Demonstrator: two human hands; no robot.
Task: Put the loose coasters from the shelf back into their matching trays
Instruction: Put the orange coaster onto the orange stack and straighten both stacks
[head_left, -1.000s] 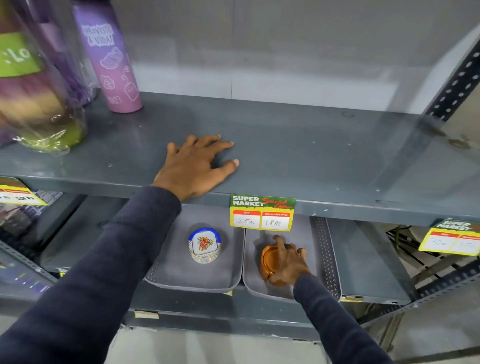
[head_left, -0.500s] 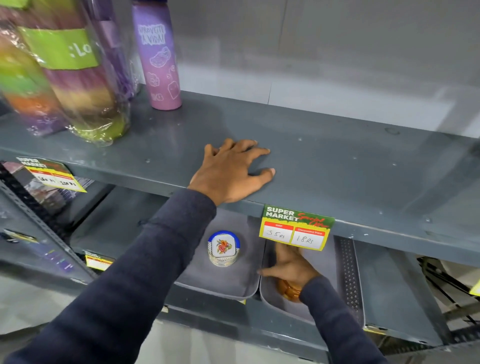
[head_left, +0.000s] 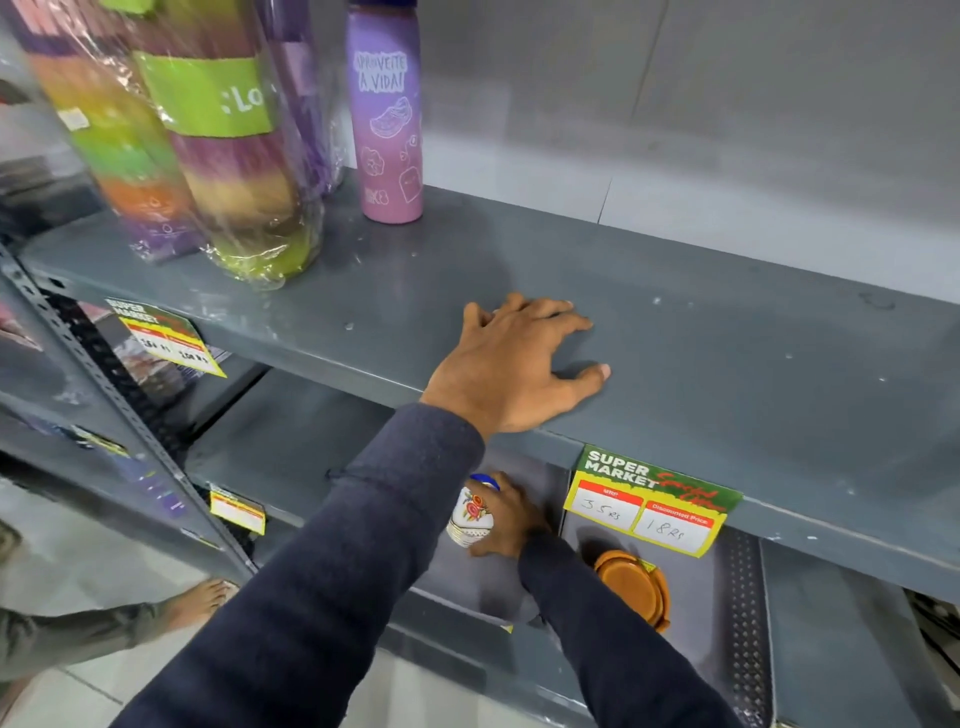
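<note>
My left hand (head_left: 511, 366) lies flat, fingers spread, on the upper grey shelf (head_left: 727, 338), holding nothing. On the lower shelf my right hand (head_left: 511, 519) wraps around a stack of white floral coasters with a blue rim (head_left: 470, 517) that stands in the left grey tray (head_left: 467, 587). A stack of orange coasters (head_left: 631, 584) rests in the right grey tray (head_left: 696, 613), apart from my hand. My left sleeve hides much of the left tray.
A purple bottle (head_left: 387, 119) and wrapped colourful stacks (head_left: 228, 156) stand at the upper shelf's left. A price tag (head_left: 649, 501) hangs on the shelf edge above the trays. A slotted upright (head_left: 104, 364) is at left. A person's bare foot (head_left: 200, 603) is on the floor below.
My right hand left the orange coasters in the right tray and moved left onto the floral stack. The view shifted right and closer. My left hand stayed flat on the shelf.
</note>
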